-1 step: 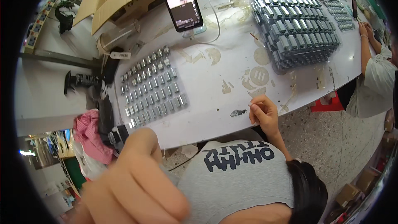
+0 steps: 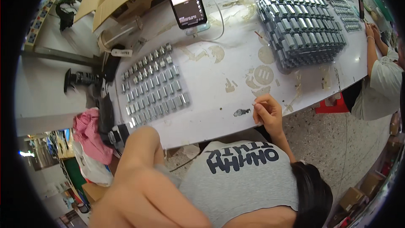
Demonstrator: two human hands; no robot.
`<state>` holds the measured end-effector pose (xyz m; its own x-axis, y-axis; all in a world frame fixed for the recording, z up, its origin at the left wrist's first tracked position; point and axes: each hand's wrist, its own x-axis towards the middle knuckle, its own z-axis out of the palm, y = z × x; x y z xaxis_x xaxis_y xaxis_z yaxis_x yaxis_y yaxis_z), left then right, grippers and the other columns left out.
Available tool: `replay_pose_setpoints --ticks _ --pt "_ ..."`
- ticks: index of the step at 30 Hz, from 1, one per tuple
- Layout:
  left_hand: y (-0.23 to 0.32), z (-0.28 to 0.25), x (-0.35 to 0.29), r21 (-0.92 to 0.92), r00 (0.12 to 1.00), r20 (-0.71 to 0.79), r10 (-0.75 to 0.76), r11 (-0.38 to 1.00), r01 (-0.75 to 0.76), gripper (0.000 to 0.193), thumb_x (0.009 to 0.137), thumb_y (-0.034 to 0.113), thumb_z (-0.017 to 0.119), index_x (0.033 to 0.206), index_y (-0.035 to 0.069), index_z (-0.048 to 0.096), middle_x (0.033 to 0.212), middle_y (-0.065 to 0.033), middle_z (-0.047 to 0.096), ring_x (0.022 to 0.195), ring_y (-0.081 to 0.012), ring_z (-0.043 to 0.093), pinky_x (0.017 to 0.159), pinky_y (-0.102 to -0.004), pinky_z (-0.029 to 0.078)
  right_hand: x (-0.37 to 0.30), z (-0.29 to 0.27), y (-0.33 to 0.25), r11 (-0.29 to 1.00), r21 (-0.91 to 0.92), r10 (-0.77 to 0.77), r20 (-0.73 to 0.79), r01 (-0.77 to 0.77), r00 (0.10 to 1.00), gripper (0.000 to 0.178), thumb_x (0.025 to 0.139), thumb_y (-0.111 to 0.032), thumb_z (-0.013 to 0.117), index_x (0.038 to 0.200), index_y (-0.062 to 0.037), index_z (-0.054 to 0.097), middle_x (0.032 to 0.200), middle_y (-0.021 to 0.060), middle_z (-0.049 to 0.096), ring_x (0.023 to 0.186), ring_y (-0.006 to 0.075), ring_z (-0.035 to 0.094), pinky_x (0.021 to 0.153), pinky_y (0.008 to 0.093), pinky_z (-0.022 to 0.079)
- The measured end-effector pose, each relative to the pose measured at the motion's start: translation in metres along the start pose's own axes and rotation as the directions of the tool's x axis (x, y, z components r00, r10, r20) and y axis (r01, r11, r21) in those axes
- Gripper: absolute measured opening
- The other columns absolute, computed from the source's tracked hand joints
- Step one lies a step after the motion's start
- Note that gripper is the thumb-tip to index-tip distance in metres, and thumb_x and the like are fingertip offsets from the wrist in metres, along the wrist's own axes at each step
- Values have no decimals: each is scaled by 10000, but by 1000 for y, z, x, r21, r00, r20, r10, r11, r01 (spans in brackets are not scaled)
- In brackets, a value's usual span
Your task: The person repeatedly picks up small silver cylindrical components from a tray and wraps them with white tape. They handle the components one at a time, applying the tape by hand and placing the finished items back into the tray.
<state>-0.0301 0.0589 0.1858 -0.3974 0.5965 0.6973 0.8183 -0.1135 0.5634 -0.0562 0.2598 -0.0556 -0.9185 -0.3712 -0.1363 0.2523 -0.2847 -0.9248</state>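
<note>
My left hand [image 2: 145,198] is raised very large and close at the lower left, over the bent arm. Its fingers are smeared and run out of the picture. My right hand [image 2: 268,113] rests at the table's near edge with fingers curled and thumb and forefinger pinched together. Whatever may be between those fingertips is too small to name. Just left of it lies a small dark grey patch or scrap [image 2: 241,112]. On the table at left, a clear tray [image 2: 157,85] holds rows of shiny metal cylinders.
A stack of trays [image 2: 301,27] filled with metal cylinders stands at right. A lit phone [image 2: 185,1] leans upright at the back, beside a white cable [image 2: 222,17] and an open cardboard box [image 2: 126,0]. Another person's hands [image 2: 373,31] are at the far right edge.
My left hand has shifted down and slightly right, its finger outlines less distinct. My right hand stays pinched in nearly the same place.
</note>
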Motion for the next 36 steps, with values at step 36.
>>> replay_pose_setpoints --ticks 36 --pt "-5 20 11 -681 972 101 -210 698 222 205 747 208 551 677 20 508 641 -46 477 449 -115 432 405 -241 321 -3 2 2 998 -12 -58 12 58 998 37 828 -22 500 863 -19 511 594 16 496 486 64 459 436 184 336"
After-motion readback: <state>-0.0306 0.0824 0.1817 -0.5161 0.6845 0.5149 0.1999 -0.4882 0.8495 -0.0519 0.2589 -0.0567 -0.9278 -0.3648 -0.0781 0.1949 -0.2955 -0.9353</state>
